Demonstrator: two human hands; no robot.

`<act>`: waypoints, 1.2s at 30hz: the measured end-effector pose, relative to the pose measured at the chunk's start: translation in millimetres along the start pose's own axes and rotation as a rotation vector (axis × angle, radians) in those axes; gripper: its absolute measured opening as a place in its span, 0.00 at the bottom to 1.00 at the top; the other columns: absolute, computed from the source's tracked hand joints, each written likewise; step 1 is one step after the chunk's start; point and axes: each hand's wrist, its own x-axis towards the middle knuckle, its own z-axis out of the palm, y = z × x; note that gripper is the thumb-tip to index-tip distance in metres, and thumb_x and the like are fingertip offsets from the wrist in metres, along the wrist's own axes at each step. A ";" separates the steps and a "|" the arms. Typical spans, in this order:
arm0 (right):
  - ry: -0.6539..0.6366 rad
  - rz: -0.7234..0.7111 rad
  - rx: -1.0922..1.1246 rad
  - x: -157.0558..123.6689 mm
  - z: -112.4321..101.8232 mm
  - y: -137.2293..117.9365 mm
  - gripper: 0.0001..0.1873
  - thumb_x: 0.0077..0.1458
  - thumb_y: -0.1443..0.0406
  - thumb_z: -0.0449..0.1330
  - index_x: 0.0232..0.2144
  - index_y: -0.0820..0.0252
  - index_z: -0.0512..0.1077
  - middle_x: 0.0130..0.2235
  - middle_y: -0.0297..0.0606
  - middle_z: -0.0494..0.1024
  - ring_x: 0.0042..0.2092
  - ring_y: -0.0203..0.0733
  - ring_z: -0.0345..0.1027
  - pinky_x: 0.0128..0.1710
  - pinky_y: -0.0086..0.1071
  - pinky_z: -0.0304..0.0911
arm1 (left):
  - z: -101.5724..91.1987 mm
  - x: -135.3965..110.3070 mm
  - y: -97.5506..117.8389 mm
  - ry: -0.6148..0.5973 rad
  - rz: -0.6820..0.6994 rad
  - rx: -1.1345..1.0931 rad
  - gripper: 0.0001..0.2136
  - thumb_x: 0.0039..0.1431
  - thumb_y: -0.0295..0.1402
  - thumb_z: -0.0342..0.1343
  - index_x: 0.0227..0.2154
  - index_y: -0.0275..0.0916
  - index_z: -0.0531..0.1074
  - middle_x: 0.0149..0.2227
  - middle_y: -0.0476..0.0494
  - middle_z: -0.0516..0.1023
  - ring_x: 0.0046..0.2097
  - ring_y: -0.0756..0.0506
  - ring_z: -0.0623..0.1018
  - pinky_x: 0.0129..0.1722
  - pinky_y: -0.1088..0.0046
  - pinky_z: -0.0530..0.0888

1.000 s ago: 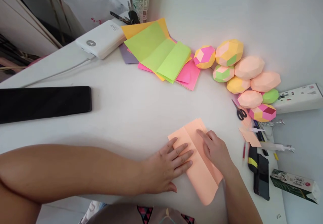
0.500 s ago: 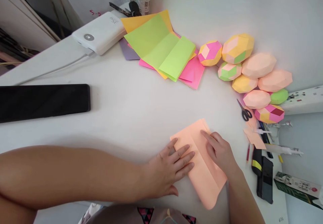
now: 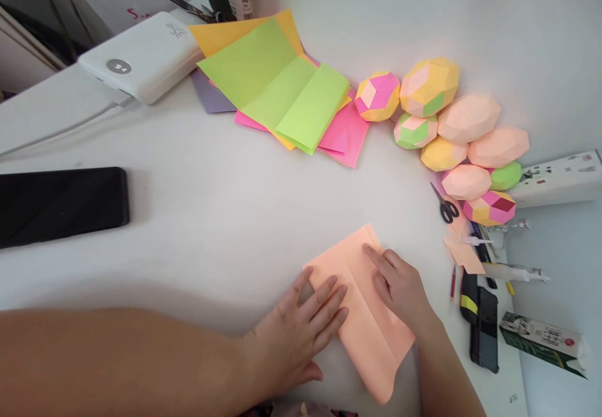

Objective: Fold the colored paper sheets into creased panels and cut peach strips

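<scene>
Phone (image 3: 61,205): lying dark at far left of white table (image 3: 226,216), well apart from the work
Power bank (image 3: 141,56): sitting at back left, cable running off left
Spare sheets (image 3: 282,88): creased green one lying on top of orange, pink and purple stack, back centre; no hand nearing them
L hand (image 3: 294,329): lying flat, palm down, fingers spread, pressing sheet's left flap; gripping nothing
Peach sheet (image 3: 371,354): lying angled near front edge, btwn both hands; long sides appearing folded in toward a centre line
R hand (image 3: 399,285): fingertips pressing right flap beside centre line, index out; not closing round anything
Progress (judgement): first lengthwise folds looking done and being flattened; sheet lying flat as a strip, no 3-D form, so most shaping appearing left
Paper balls (image 3: 465,119): faceted ones sitting clustered at back right, by wall
Scissors (image 3: 446,207): lying just below cluster, w/ pens and paper scraps trailing toward front right
</scene>
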 end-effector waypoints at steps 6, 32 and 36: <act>0.013 -0.010 -0.015 -0.1 -0.4 0.3 0.28 0.57 0.74 0.44 0.59 0.55 0.59 0.28 0.32 0.60 0.26 0.34 0.56 0.24 0.26 0.57 | -1.0 -0.5 -0.1 0.009 -0.010 0.013 0.37 0.50 0.60 0.49 0.58 0.40 0.64 0.63 0.36 0.58 0.65 0.31 0.51 0.58 0.37 0.52; 0.083 -0.047 0.023 1.2 3.4 3.6 0.32 0.55 0.77 0.48 0.61 0.52 0.56 0.28 0.30 0.59 0.25 0.31 0.54 0.24 0.24 0.55 | -10.8 0.2 3.6 -0.157 -0.062 0.104 0.36 0.53 0.61 0.45 0.61 0.48 0.58 0.66 0.44 0.54 0.67 0.35 0.46 0.60 0.42 0.50; 0.062 -0.042 0.051 1.8 2.6 4.2 0.33 0.56 0.77 0.48 0.61 0.52 0.56 0.29 0.30 0.60 0.26 0.32 0.55 0.25 0.24 0.56 | -10.9 1.1 2.7 -0.154 -0.061 0.102 0.36 0.53 0.61 0.45 0.61 0.47 0.58 0.65 0.44 0.54 0.67 0.35 0.46 0.60 0.42 0.48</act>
